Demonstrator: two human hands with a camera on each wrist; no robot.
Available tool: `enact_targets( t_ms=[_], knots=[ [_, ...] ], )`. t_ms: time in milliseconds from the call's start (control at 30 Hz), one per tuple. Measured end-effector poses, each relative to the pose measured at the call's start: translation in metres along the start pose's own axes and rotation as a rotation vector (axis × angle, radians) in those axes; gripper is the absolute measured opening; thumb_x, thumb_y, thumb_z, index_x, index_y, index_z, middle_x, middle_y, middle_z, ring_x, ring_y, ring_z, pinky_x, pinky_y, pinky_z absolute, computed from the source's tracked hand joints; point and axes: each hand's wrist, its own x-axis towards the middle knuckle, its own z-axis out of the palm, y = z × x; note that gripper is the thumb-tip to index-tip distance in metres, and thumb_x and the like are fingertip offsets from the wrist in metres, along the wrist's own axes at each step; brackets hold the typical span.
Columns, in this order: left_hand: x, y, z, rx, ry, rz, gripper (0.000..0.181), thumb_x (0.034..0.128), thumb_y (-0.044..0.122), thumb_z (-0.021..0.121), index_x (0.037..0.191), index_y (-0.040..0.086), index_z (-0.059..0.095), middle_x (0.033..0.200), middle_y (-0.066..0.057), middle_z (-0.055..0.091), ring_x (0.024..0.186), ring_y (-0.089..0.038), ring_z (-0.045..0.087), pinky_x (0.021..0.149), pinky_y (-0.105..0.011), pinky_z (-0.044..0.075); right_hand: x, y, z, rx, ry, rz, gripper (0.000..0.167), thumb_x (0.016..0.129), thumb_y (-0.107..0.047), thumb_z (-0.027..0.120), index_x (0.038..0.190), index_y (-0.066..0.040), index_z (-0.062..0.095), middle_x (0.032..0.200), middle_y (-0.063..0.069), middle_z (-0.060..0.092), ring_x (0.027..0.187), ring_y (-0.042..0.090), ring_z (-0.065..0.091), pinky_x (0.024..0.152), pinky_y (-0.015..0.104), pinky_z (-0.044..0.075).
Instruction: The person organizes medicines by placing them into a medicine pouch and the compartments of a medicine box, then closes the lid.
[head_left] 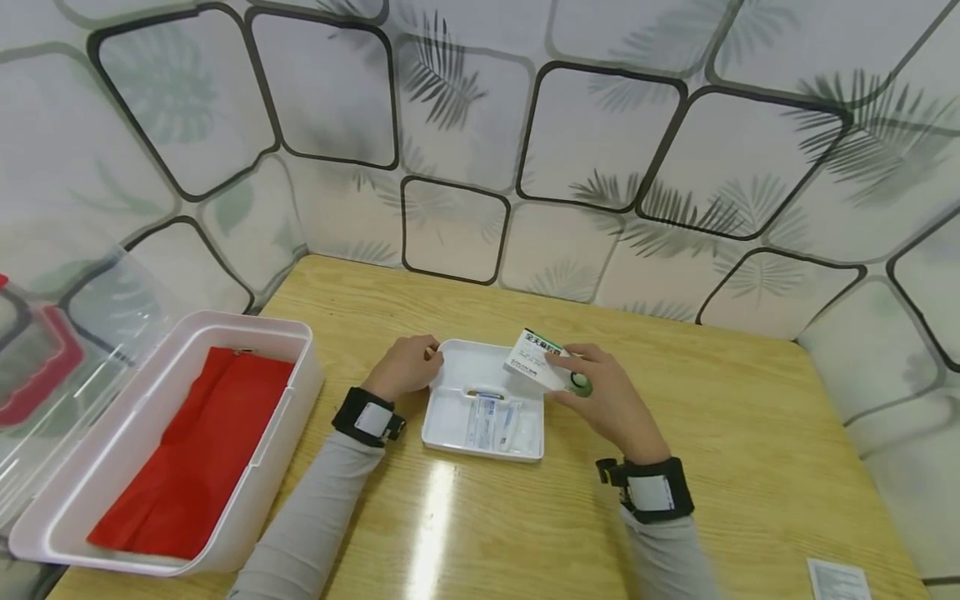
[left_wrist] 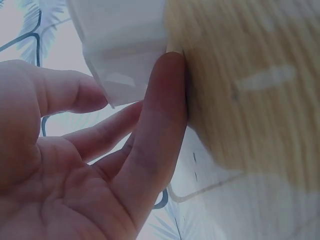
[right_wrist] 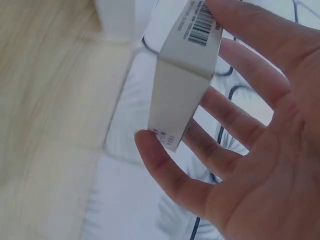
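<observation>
A white plastic case [head_left: 438,442] lies opened flat on the table, with small sealed packets [head_left: 487,423] and a thin brownish item [head_left: 485,394] in its near half. At the far left edge, my left hand [head_left: 405,367] pinches the case between thumb and fingers; the left wrist view shows the case's corner [left_wrist: 120,75] there. My right hand [head_left: 611,400] grips a small white and green medicine carton [head_left: 536,360], tilted above the right side of the case. Printed on one side of the carton, a barcode [right_wrist: 201,25] faces the right wrist camera.
To the left stands a white storage bin [head_left: 300,367] holding a folded red cloth item [head_left: 202,450]. A clear lid with a red handle [head_left: 52,367] leans beyond it. A printed leaflet or packet [head_left: 838,579] lies at the table's [head_left: 735,433] near right. Patterned fabric [head_left: 465,125] borders the back.
</observation>
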Motion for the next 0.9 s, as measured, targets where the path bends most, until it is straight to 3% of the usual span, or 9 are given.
enact_targets(
  t_ms=[167,300,433,667,900],
  knots=[
    [-0.001,-0.004,0.0,-0.009,0.021,0.011,0.033,0.1038,0.024,0.051,0.124,0.002,0.066,0.111,-0.017,0.07,0.081,-0.022,0.066,0.066,-0.032,0.054,0.02,-0.022,0.016,-0.064,-0.022,-0.062,0.05,0.088,-0.028,0.08,0.136,-0.022,0.067,0.15,0.013,0.051,0.138,0.04,0.045,0.109,0.061,0.038],
    [0.002,-0.004,0.001,-0.009,0.019,0.009,0.034,0.1036,0.024,0.051,0.125,0.002,0.066,0.11,-0.016,0.07,0.082,-0.022,0.066,0.066,-0.032,0.054,0.033,-0.03,0.028,-0.123,-0.049,-0.1,0.044,0.089,-0.028,0.079,0.132,-0.026,0.07,0.15,0.01,0.052,0.136,0.039,0.045,0.102,0.062,0.035],
    [0.004,-0.002,0.002,0.008,0.018,-0.012,0.034,0.1041,0.025,0.051,0.126,0.003,0.065,0.11,-0.015,0.07,0.082,-0.021,0.065,0.066,-0.032,0.053,0.04,-0.033,0.034,-0.104,-0.076,-0.114,0.044,0.089,-0.026,0.079,0.132,-0.026,0.07,0.15,0.009,0.052,0.134,0.038,0.044,0.097,0.057,0.033],
    [0.005,0.0,0.003,0.013,0.014,-0.018,0.033,0.1045,0.025,0.05,0.125,0.004,0.066,0.109,-0.014,0.07,0.082,-0.021,0.065,0.065,-0.031,0.053,0.048,-0.032,0.037,-0.065,-0.145,-0.129,0.042,0.093,-0.025,0.076,0.134,-0.026,0.068,0.153,0.008,0.05,0.14,0.037,0.042,0.112,0.059,0.035],
    [0.003,0.002,0.001,0.018,0.017,-0.025,0.032,0.1042,0.024,0.051,0.123,0.004,0.066,0.109,-0.014,0.07,0.082,-0.021,0.065,0.063,-0.029,0.052,0.055,-0.032,0.044,-0.017,-0.215,-0.131,0.037,0.1,-0.025,0.067,0.137,-0.023,0.065,0.156,0.012,0.045,0.144,0.037,0.038,0.117,0.053,0.034]
  ],
)
